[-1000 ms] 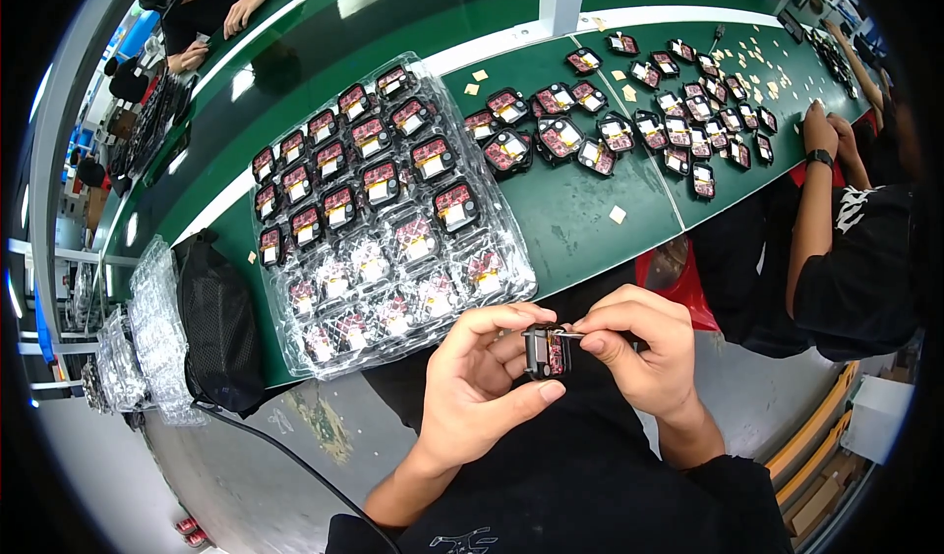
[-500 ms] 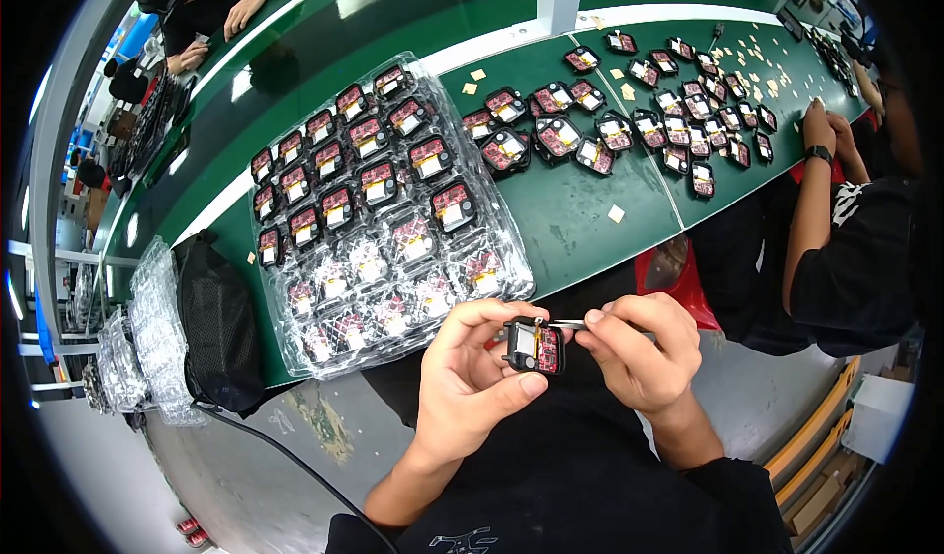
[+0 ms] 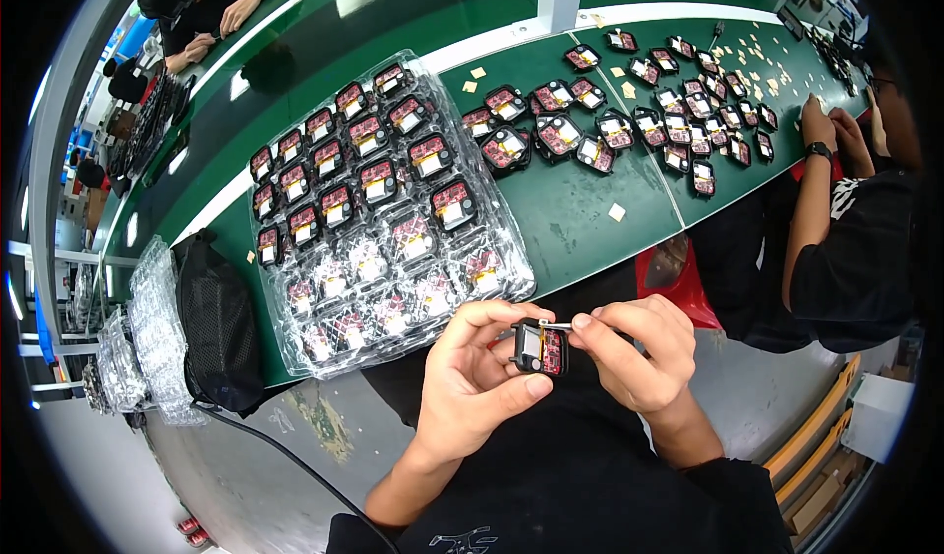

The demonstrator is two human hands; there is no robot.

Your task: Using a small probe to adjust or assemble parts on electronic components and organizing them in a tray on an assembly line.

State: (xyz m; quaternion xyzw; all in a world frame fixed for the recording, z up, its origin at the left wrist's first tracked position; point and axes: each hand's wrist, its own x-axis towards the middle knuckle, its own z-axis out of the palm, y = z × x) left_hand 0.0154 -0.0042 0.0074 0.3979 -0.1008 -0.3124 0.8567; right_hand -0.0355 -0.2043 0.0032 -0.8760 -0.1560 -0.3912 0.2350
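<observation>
Between the thumb and fingers of my left hand (image 3: 472,367) is a small black device housing (image 3: 540,349), its open side showing a red circuit board, a pale rectangular part and a yellow strip. My right hand (image 3: 644,352) pinches metal tweezers (image 3: 558,325). Their tips reach the housing's upper edge, by a small pale piece at my left fingertip; whether they grip it I cannot tell. Both hands are in front of the table's near edge. Beyond them, a clear plastic tray (image 3: 511,274) bears rows of similar housings.
Many more housings (image 3: 559,135) lie loose on the green table (image 3: 560,239), among small yellowish squares (image 3: 617,212). A black mesh bag (image 3: 218,323) and stacked clear trays (image 3: 157,328) stand left. One person (image 3: 855,249) works at the right, another (image 3: 236,8) across the table.
The housing has shifted slightly right and turned a little in my left hand. My right hand has moved slightly left, bringing the tweezers further over the housing's upper edge.
</observation>
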